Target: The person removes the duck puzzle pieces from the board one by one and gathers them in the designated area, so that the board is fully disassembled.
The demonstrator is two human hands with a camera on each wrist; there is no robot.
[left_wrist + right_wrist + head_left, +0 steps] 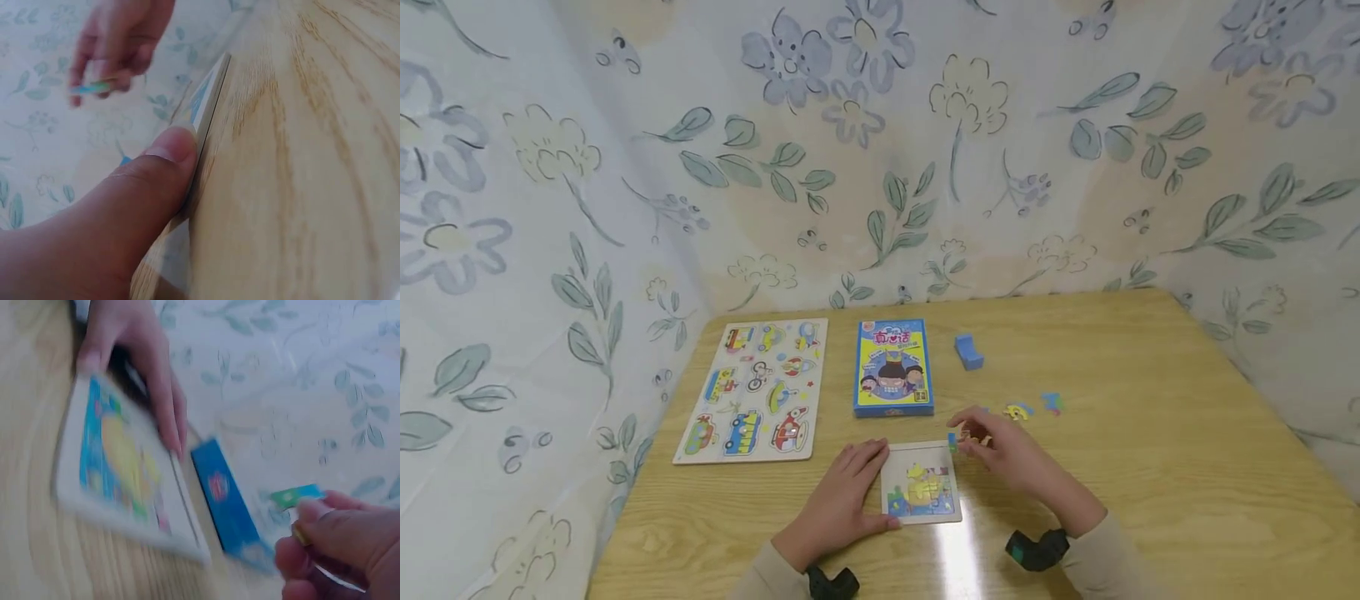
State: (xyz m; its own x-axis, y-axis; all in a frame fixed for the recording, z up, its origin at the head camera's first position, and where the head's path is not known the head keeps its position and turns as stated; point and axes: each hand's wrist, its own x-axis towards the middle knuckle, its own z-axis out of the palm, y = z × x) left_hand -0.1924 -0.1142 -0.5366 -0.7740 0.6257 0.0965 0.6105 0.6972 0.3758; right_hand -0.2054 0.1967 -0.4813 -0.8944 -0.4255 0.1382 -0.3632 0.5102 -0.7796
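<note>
1. Pale wood forms the tray [895, 463], which in the head view lies flat on the surface [1150, 467] between the left hand [842, 504] and the right hand [1000, 446]. The left hand is spread, fingers along one side, thumb at the near edge, clasping nothing. The right hand pinches a blue-green piece [952, 442] by the tray's far corner on its own side. Fitted pieces [925, 492] make a yellow, duck-like figure over blue near the left thumb; the part by the left fingertips is bare. I judge it past halfway: the pinched piece and the loose pieces [1018, 411] just beyond the right hand seem to be what is left. Farther beyond that hand is a block [969, 352]; a box [892, 367] lies ahead, between the hands, and a board [807, 398] beyond the left hand.

2. In the left wrist view, the left thumb touches the tray's edge; beyond it, the right hand grips the piece in the air.

3. The right wrist view is blurred. The right hand holds the piece apart from the tray; a yellowish bit [300, 535] shows below its thumb, perhaps another piece; I cannot tell.
</note>
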